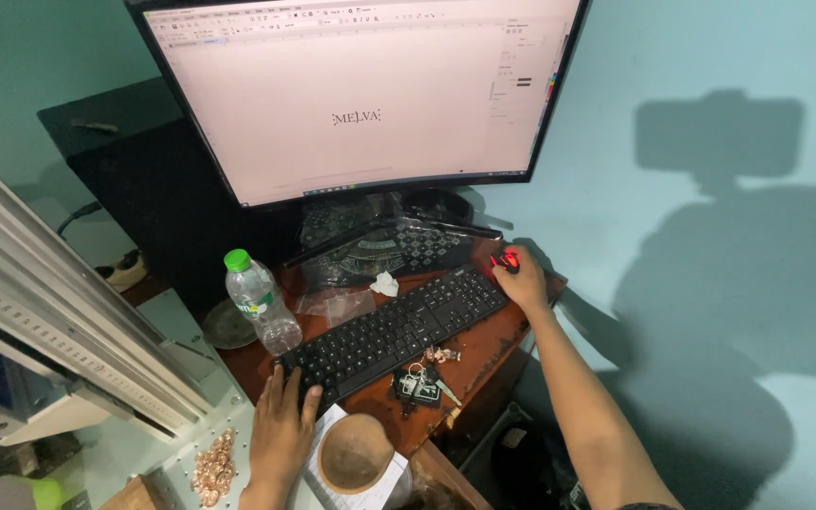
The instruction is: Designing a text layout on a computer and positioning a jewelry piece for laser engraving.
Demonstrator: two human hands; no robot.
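L hand (282, 430), fingers spread flat, rests on the near-left end of the black keyboard (397, 326), lower centre of frame. R hand (522, 281) cups a mouse (505, 261) w/ red glow, centre-right on the desk (493, 345). Clear bottle (259, 302) w/ green cap stands just left of keyboard; keys (419, 384) lie below it; monitor (361, 90) fills the top.

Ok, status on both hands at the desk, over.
Left hand flat on black keyboard, left end. Right hand on red-lit mouse. Water bottle and key bunch crowd the keyboard.
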